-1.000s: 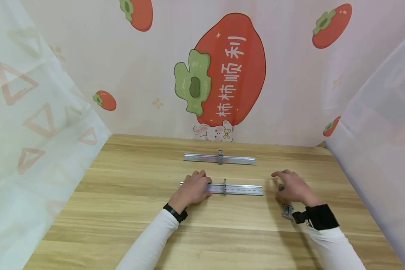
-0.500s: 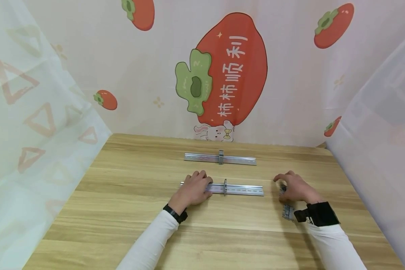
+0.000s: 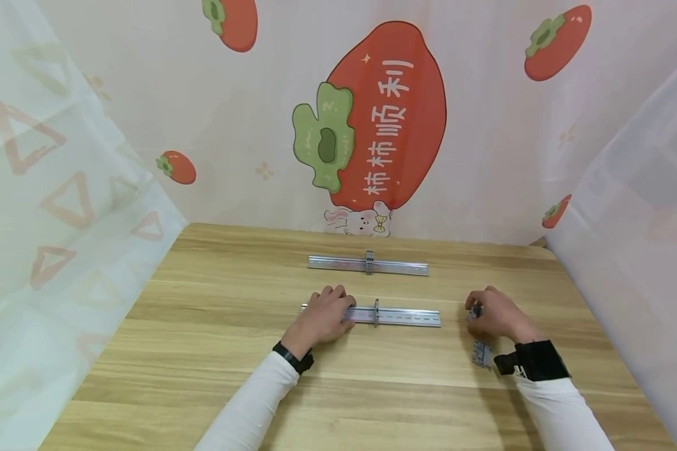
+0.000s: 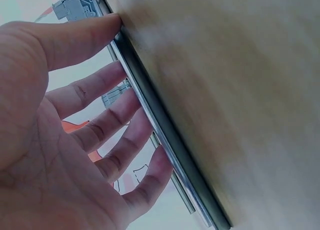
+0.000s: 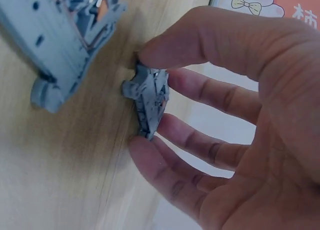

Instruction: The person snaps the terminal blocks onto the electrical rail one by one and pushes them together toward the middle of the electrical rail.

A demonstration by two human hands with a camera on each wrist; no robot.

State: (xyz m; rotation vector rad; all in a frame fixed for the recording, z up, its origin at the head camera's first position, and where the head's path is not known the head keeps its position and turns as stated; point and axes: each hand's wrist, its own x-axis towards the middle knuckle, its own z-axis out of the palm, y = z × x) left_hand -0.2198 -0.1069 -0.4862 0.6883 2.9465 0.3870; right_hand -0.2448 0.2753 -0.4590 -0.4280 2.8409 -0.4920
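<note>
My left hand grips the left part of the nearer metal DIN rail. In the left wrist view the thumb is on one side of the rail and the fingertips lie along it. One thin grey terminal block sits upright across this rail, right of the hand. Off the rail's right end, my right hand pinches another grey terminal block between thumb and fingers, low over the table. Closer to the right wrist lies a further terminal block, flat on the wood.
Behind the nearer rail, a second DIN rail lies roughly parallel, with several terminal blocks clipped together near its middle. The wooden table ends at a printed cloth backdrop, with cloth sides at left and right.
The right hand's fingers have closed in on the terminal block, and the hand has shifted slightly right. The left hand and both rails stay where they were.
</note>
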